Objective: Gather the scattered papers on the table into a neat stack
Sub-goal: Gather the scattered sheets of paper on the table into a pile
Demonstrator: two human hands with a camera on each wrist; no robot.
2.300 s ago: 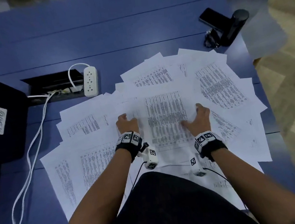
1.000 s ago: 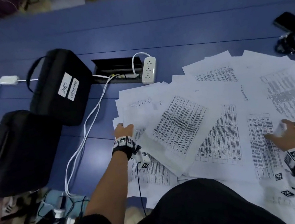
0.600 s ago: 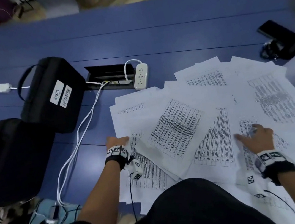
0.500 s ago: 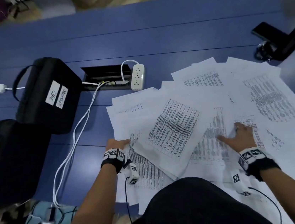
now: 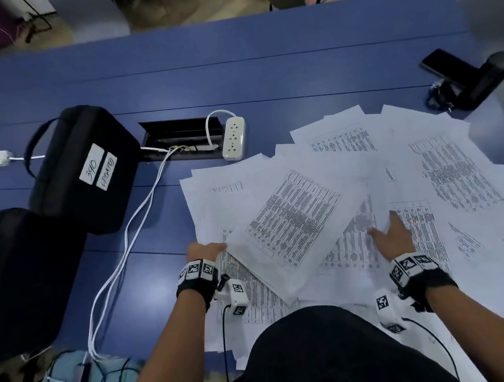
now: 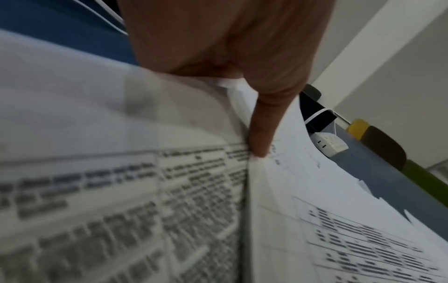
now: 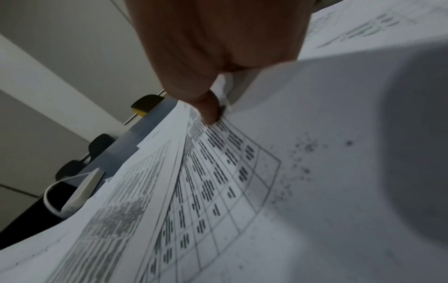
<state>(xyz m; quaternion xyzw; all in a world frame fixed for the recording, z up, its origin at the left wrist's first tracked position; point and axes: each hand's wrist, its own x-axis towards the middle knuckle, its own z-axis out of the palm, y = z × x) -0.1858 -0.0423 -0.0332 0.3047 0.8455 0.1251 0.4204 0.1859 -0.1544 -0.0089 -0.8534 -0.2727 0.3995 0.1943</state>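
Many white printed papers [image 5: 295, 220] lie fanned and overlapping across the near right part of the blue table [image 5: 230, 76]. My left hand [image 5: 216, 247] is at the pile's left edge, its fingers hidden under the raised top sheets [image 6: 121, 124]. Its thumb [image 6: 261, 134] lies straight on a lower sheet. My right hand [image 5: 383, 225] rests flat on the sheets at the middle of the pile, with thumb [image 7: 208, 109] and fingers spread. A lifted sheet [image 7: 339, 95] covers part of its fingers.
Two black zip cases [image 5: 83, 170] [image 5: 14, 283] stand at the left. A white power strip [image 5: 233, 139] and white cables [image 5: 124, 247] run from a cable hatch [image 5: 180, 136]. A phone [image 5: 448, 66] and a black cylinder [image 5: 490, 75] lie far right.
My right hand has slid left across the papers from the right side toward the middle, dragging sheets inward. The left hand has stayed at the pile's left edge.
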